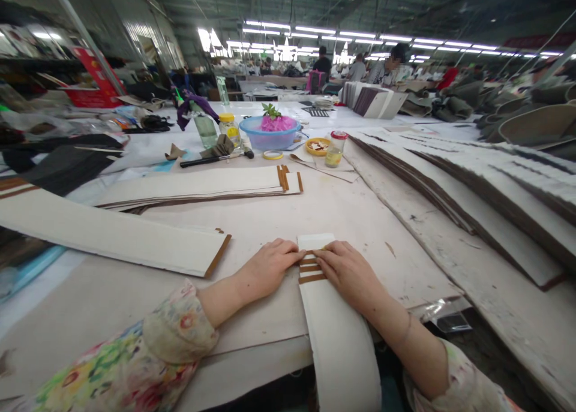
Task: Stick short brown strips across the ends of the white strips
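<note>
A long white strip lies lengthwise in front of me, its near end hanging over the table edge. Several narrow brown bands cross its far part, one behind another. My left hand is at the left edge, with thumb and fingertips closed on the end of a far brown band. From the right, my right hand rests over the strip's edge, its fingers drawn together at the same band. The fingertips hide part of this band.
White strips with brown ends are stacked at the left, and another white strip lies nearer. Layered panels fill the right. Behind are a blue basin, a glass jar, a yellow dish and a black-handled brush.
</note>
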Motion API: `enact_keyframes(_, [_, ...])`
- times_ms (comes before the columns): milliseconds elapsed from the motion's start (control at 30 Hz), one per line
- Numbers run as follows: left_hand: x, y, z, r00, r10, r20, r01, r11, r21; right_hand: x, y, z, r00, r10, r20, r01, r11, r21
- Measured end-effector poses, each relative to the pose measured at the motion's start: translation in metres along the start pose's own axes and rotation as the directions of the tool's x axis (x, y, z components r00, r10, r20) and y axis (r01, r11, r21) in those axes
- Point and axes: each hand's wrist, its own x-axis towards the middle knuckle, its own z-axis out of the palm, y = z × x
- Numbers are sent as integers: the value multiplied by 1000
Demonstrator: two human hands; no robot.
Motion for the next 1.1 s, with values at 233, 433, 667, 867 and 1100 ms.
enact_keyframes(233, [22,-14,-14,991,-126,-37,117,975,-187,-7,2,4,995,61,-82,-50,990,131])
enact_keyframes(433, [73,-6,-13,965,-256,61,260,963,-64,-7,2,4,994,72,-85,-58,985,160])
enact_keyframes(667, [106,-13,-7,943,-255,211,273,960,-58,-7,-1,1,992,100,-78,-86,984,158])
enact_keyframes(867, [107,-2,-1,967,-134,215,165,978,-131,-8,-2,1,990,103,-98,-88,985,149])
enact_keyframes(1100, [102,9,3,991,-78,112,89,992,-94,-7,-1,2,990,103,-100,-89,986,138])
